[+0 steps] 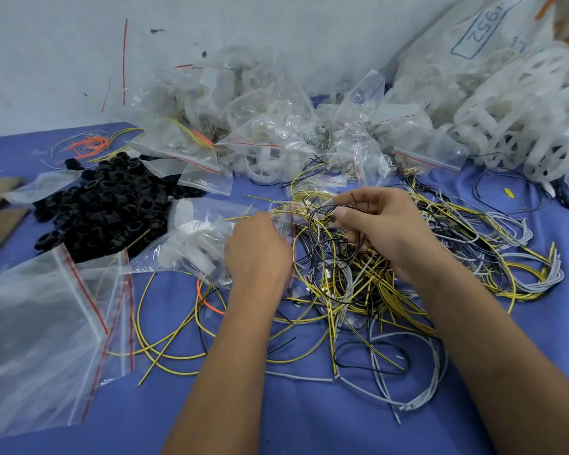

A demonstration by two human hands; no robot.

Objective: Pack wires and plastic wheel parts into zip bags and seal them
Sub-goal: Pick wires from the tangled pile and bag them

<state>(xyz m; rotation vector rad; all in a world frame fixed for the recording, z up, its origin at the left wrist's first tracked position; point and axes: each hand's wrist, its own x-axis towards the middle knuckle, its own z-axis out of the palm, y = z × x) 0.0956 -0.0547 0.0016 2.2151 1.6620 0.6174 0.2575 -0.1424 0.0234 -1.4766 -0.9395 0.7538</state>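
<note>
A tangle of yellow, black and white wires (375, 284) covers the blue table (309, 405) in front of me. My right hand (385, 231) is over the pile, its fingers curled round a few thin dark wires (358, 205). My left hand (260, 251) grips a clear zip bag (284, 211) with a red seal strip, held right next to the right hand; yellow wires lie in or behind it, I cannot tell which. White plastic wheel parts (532, 103) are heaped at the far right.
A pile of black plastic rings (112, 205) lies at the left. Empty zip bags (46, 333) are stacked at the near left. A bag with white parts (194, 244) sits beside my left hand. Filled, crumpled bags (276, 133) crowd the back by the wall.
</note>
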